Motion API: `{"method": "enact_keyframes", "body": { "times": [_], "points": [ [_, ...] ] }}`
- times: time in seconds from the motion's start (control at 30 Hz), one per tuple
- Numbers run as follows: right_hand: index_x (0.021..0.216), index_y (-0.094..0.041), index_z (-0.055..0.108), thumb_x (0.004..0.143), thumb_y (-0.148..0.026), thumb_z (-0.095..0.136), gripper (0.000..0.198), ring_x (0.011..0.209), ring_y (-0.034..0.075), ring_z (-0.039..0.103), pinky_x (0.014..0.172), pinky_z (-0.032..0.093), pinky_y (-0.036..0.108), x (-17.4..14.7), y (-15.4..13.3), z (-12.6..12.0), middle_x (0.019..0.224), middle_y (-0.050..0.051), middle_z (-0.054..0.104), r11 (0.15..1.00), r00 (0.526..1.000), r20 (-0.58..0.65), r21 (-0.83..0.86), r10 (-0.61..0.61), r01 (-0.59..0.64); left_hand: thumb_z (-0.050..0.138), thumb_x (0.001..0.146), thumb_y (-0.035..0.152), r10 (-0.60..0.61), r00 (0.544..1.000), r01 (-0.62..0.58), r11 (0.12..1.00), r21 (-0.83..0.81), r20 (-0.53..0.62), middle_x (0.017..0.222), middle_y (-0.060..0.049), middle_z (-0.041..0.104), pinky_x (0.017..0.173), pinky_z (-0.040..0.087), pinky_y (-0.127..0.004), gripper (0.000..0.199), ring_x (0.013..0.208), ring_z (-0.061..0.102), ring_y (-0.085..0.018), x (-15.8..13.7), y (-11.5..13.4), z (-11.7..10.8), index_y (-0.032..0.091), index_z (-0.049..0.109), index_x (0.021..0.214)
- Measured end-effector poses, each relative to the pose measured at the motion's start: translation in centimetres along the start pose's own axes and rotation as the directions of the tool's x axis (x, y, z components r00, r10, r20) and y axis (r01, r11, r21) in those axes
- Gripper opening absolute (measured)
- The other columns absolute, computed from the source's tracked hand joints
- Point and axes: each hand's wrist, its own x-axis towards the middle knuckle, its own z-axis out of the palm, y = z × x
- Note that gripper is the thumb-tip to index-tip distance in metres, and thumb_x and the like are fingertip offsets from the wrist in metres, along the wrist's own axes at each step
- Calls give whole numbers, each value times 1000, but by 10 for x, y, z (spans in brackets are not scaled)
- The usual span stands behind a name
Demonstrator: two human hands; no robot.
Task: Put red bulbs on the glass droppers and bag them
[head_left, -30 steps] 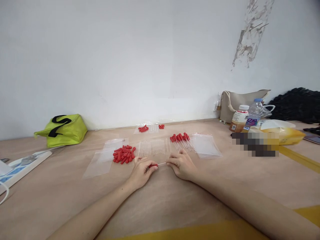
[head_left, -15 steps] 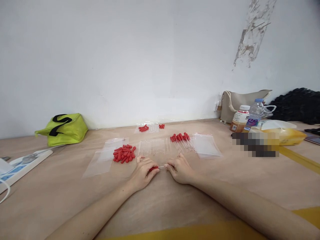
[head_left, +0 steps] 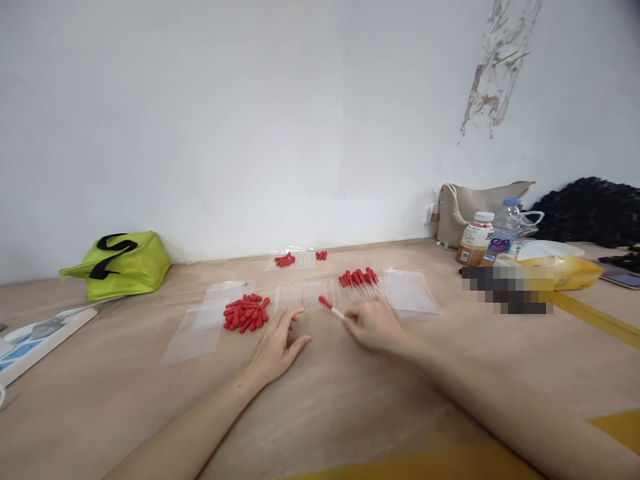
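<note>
Between its fingers my right hand (head_left: 373, 325) grips a glass dropper (head_left: 336, 311) by the clear tube, the red rubber bulb pointing up and left. My left hand (head_left: 277, 347) lies with fingers apart and holds nothing, close to a pile of red rubber bulbs (head_left: 247, 313). Behind the hands is a row of clear glass tubes (head_left: 295, 295). Right of that row, several droppers with red bulbs fitted (head_left: 359, 277) lie side by side, just beyond my right hand.
Clear plastic bags lie left (head_left: 193, 333) and right (head_left: 411, 292). Near the wall is another bag with red bulbs (head_left: 285, 259). A yellow-green bag (head_left: 127, 267) and a power strip (head_left: 47, 340) are at left; bottles (head_left: 477, 238) and a tissue pack (head_left: 575, 272) at right.
My left hand has let go of the red bulb and opened. My right hand has moved up and right, carrying the dropper with its bulb on.
</note>
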Motion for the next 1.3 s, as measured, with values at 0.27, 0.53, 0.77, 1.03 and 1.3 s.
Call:
{"method": "enact_keyframes", "body": {
  "times": [0.27,0.53,0.77,1.03,1.3],
  "points": [
    [49,-18,56,77,-28,45,31,61,16,53,68,27,33,45,46,13,55,2,57,869,864,-110,10,492,-494,46,83,26,14,991,-10,999,-33,130,85,-3,53,65,41,-27,14,70,53,-15,2,0,1,20,56,91],
    [50,-17,56,77,-25,44,30,58,16,51,70,25,38,49,47,30,53,4,55,853,852,-68,-25,519,-521,44,85,24,26,987,-22,999,-26,160,82,-3,54,68,40,-27,14,73,52,-15,2,1,0,19,57,86],
    [53,-18,56,75,-26,43,27,61,17,51,74,25,39,53,48,34,58,3,57,814,814,-29,-4,580,-581,45,84,24,19,987,-15,999,-32,161,82,-2,54,66,40,-27,14,71,51,-15,3,0,1,19,57,86],
    [60,-14,58,79,-39,40,36,62,19,51,75,21,40,47,53,29,62,8,60,838,857,-120,-180,500,-514,44,85,25,18,985,-16,1000,-14,170,82,-2,54,65,40,-27,14,71,51,-15,2,-2,2,19,56,86],
    [71,-18,64,76,-32,43,25,77,20,54,81,21,37,62,27,35,74,7,63,916,942,-84,-218,326,-337,46,84,24,29,986,-28,1000,-6,167,81,-2,54,66,40,-27,13,71,51,-14,3,-2,3,19,57,87]
  ]
}}
